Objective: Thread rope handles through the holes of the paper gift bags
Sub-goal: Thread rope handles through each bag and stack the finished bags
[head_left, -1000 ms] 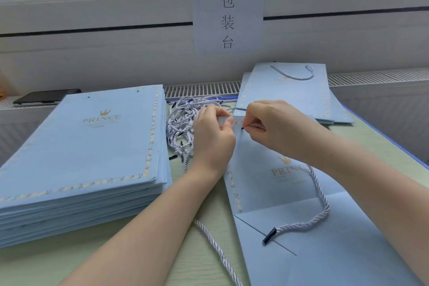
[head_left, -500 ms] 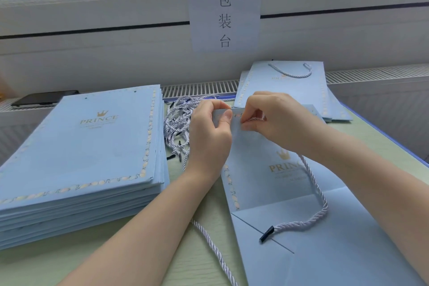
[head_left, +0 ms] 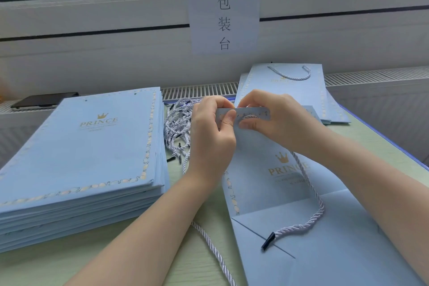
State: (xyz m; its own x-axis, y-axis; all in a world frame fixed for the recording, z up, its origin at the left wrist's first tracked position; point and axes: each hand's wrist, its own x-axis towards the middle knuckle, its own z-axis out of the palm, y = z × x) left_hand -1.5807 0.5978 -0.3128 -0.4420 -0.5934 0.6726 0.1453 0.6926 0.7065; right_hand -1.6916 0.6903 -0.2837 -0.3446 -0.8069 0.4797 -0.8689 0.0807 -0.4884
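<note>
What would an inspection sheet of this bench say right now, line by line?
Surface: pale green table, bare patches in front.
Job's things: open bag under both hands; rope trailing over it, black tip loose; bag stack to the left; rope pile in the middle; finished bags behind, the top one with a handle.
Clutter: phone on the ledge.
Grippers: left hand pinches the bag's top edge; right hand pinches the rope there.
Cables: nothing seen.
Surroundings: window, paper sign, radiator grille.

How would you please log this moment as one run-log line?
step: threading rope | left hand: pinches bag top edge | right hand: pinches rope at edge | finished bags: behind
</note>
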